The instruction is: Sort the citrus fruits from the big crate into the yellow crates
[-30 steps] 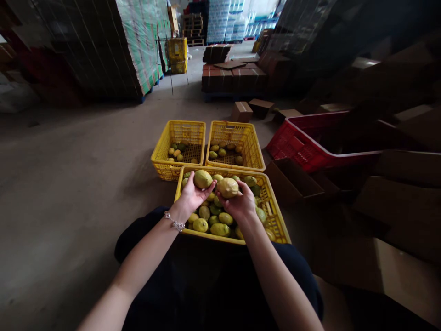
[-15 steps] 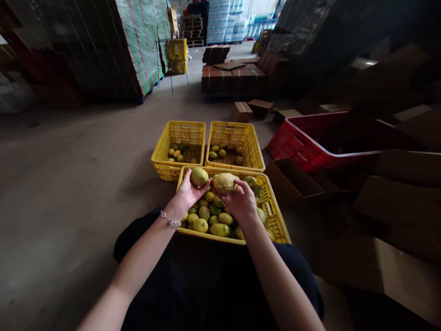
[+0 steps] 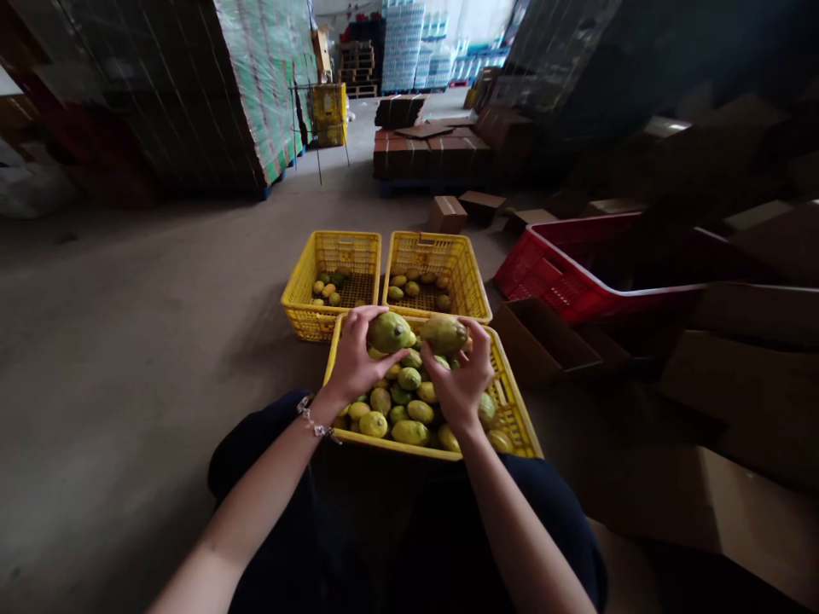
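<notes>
My left hand (image 3: pixel 357 356) is closed round a green-yellow lemon (image 3: pixel 389 332), its darker end turned to the right. In my right hand (image 3: pixel 466 375) is a paler, yellowish lemon (image 3: pixel 446 336), gripped between thumb and fingers. Both lemons are held up side by side, a little apart, above the far part of a yellow plastic crate (image 3: pixel 521 418). Many green and yellow lemons (image 3: pixel 410 431) fill that crate, partly hidden by my hands.
Beyond it stand two yellow crates, the left one (image 3: pixel 298 294) and the right one (image 3: pixel 477 281), each with several lemons on the bottom. A red crate (image 3: pixel 543 264) and cardboard boxes (image 3: pixel 543 341) lie to the right. Wrapped pallet stacks (image 3: pixel 269 94) rise behind.
Both hands have turned the lemons over and moved slightly right, the right hand more so. The gap between the lemons remains small. The hands now grip them from the outer sides.
</notes>
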The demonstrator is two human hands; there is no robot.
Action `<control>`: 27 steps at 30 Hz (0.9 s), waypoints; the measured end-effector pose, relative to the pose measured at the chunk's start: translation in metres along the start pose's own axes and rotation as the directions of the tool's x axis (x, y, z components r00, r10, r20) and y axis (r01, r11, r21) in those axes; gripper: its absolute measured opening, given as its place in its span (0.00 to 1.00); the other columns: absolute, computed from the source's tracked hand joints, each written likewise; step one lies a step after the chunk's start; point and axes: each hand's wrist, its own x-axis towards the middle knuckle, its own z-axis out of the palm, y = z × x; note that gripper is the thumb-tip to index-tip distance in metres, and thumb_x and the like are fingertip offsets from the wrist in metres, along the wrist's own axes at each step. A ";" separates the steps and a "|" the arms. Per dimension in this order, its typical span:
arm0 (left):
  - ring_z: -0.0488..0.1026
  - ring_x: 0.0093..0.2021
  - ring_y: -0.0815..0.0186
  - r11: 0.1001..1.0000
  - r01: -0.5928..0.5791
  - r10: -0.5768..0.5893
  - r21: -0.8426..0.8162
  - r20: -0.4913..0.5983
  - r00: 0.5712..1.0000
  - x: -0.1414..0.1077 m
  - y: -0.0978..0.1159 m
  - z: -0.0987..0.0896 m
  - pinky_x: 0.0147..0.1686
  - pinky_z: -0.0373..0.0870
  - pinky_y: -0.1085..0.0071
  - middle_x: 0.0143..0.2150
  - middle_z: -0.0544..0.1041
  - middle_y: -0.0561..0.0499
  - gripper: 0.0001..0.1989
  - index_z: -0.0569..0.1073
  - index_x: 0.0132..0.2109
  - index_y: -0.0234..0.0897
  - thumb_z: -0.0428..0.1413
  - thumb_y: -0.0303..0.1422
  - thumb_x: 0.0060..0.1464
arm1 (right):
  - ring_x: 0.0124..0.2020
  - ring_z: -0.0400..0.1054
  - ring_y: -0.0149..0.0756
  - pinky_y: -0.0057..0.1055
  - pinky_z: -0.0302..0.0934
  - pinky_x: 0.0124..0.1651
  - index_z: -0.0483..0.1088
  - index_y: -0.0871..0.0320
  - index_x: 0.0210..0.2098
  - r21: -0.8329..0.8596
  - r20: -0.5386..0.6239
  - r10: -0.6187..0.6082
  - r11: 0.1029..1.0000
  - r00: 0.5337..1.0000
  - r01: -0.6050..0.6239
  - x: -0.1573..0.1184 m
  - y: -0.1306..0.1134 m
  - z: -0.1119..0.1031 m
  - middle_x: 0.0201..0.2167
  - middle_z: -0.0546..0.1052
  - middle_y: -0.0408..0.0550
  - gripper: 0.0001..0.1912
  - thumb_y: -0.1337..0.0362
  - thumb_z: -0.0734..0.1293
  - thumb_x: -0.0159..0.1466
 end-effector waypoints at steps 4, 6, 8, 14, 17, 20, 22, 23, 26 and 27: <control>0.71 0.66 0.53 0.998 -0.054 0.048 0.045 0.131 0.990 -0.003 -0.003 -0.003 0.69 0.65 0.60 0.52 0.78 0.44 0.23 0.80 0.40 0.40 0.75 0.18 0.37 | 0.58 0.73 0.52 0.54 0.70 0.60 0.71 0.51 0.52 -0.166 0.026 -0.351 0.922 0.936 0.350 0.005 0.008 -0.009 0.54 0.78 0.54 0.27 0.62 0.77 0.54; 0.71 0.65 0.53 0.996 -0.068 0.058 0.056 0.155 0.986 -0.003 -0.005 -0.004 0.69 0.65 0.59 0.53 0.78 0.43 0.20 0.80 0.40 0.40 0.74 0.20 0.39 | 0.57 0.74 0.54 0.58 0.68 0.62 0.70 0.51 0.52 -0.222 0.045 -0.437 0.872 0.898 0.436 0.006 0.010 -0.012 0.54 0.79 0.55 0.26 0.62 0.77 0.55; 0.70 0.66 0.52 0.998 -0.041 0.035 0.046 0.124 0.992 -0.003 -0.006 -0.004 0.69 0.65 0.59 0.53 0.77 0.42 0.19 0.79 0.39 0.40 0.73 0.19 0.40 | 0.57 0.75 0.56 0.60 0.66 0.63 0.70 0.50 0.52 -0.261 0.053 -0.476 0.842 0.878 0.473 0.006 0.012 -0.013 0.53 0.79 0.56 0.26 0.61 0.77 0.55; 0.69 0.68 0.53 0.999 -0.003 -0.001 0.032 0.107 0.994 0.000 -0.007 -0.004 0.67 0.68 0.60 0.54 0.77 0.42 0.17 0.78 0.39 0.41 0.72 0.21 0.44 | 0.58 0.75 0.57 0.61 0.65 0.65 0.69 0.49 0.55 -0.239 0.079 -0.510 0.824 0.856 0.513 0.003 0.015 -0.013 0.55 0.79 0.56 0.27 0.61 0.76 0.57; 0.69 0.67 0.52 0.999 -0.015 0.009 0.042 0.123 0.992 0.001 -0.010 -0.006 0.67 0.68 0.60 0.54 0.77 0.42 0.15 0.78 0.39 0.41 0.72 0.23 0.45 | 0.59 0.75 0.56 0.60 0.65 0.65 0.69 0.49 0.56 -0.210 0.073 -0.539 0.814 0.839 0.541 0.004 0.014 -0.013 0.56 0.79 0.55 0.28 0.63 0.76 0.57; 0.70 0.66 0.52 0.991 -0.087 0.069 0.103 0.167 0.984 0.002 -0.015 -0.009 0.66 0.68 0.57 0.54 0.78 0.43 0.16 0.79 0.40 0.43 0.74 0.27 0.44 | 0.58 0.76 0.55 0.59 0.69 0.62 0.69 0.49 0.56 -0.223 0.058 -0.592 0.777 0.804 0.589 0.004 0.013 -0.013 0.56 0.80 0.56 0.29 0.65 0.76 0.57; 0.70 0.66 0.51 0.964 -0.194 0.149 0.180 0.233 0.961 0.002 -0.018 -0.010 0.68 0.67 0.55 0.55 0.78 0.43 0.18 0.80 0.42 0.44 0.75 0.32 0.43 | 0.57 0.77 0.55 0.59 0.69 0.61 0.69 0.49 0.56 -0.243 0.067 -0.589 0.773 0.806 0.585 0.004 0.012 -0.014 0.55 0.81 0.56 0.28 0.65 0.76 0.57; 0.70 0.66 0.50 0.943 -0.250 0.189 0.220 0.266 0.945 0.003 -0.019 -0.011 0.68 0.65 0.54 0.56 0.78 0.43 0.20 0.80 0.43 0.45 0.75 0.35 0.42 | 0.57 0.77 0.55 0.59 0.69 0.62 0.69 0.49 0.56 -0.245 0.078 -0.570 0.784 0.818 0.570 0.004 0.013 -0.014 0.55 0.81 0.56 0.28 0.64 0.76 0.57; 0.71 0.65 0.49 0.893 -0.343 0.248 0.292 0.316 0.916 0.002 -0.021 -0.012 0.70 0.62 0.51 0.57 0.78 0.43 0.23 0.80 0.47 0.47 0.75 0.42 0.43 | 0.58 0.76 0.56 0.60 0.67 0.64 0.70 0.48 0.54 -0.220 0.105 -0.504 0.829 0.858 0.514 0.003 0.013 -0.015 0.56 0.81 0.55 0.27 0.63 0.77 0.57; 0.71 0.64 0.49 0.892 -0.342 0.248 0.295 0.313 0.917 0.002 -0.020 -0.012 0.70 0.62 0.51 0.57 0.77 0.43 0.23 0.81 0.48 0.47 0.75 0.43 0.44 | 0.58 0.76 0.56 0.60 0.67 0.64 0.71 0.48 0.54 -0.214 0.110 -0.489 0.839 0.865 0.501 0.003 0.014 -0.015 0.56 0.81 0.55 0.27 0.63 0.77 0.57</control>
